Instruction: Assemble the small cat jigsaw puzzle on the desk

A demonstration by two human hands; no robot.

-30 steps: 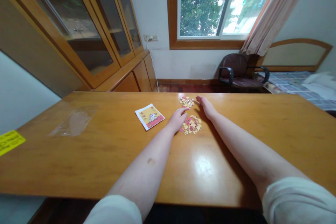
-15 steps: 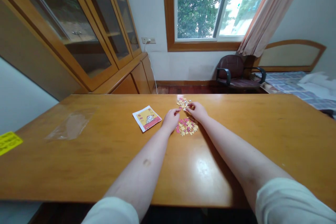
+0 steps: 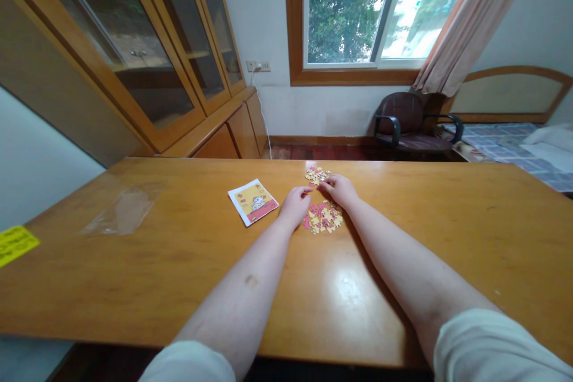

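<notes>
R hand [image 3: 341, 190] has swung in to near edge of far pile of small, flat, yellow-and-pink puzzle pcs [image 3: 316, 175]; L hand [image 3: 295, 206] apart from it, by near pile of similar pcs [image 3: 324, 218]. Grip: can't tell. Prob. best w/ light touch, few at once.

Table [image 3: 179, 286]: one, wooden, yellow-brown, glossy-topped. Square picture card [image 3: 253, 202], white-bordered, printed in yellow and red: laid askew on the top. Near puzzle pile [image 3: 324, 216], loose pieces in yellow and pink-red: spread to the right of the card, slightly closer to the front edge. Far puzzle pile [image 3: 317, 175], smaller: gathered to the card's right and beyond it. Clear plastic wrapper [image 3: 128, 209], crumpled: placed left of the card.
</notes>
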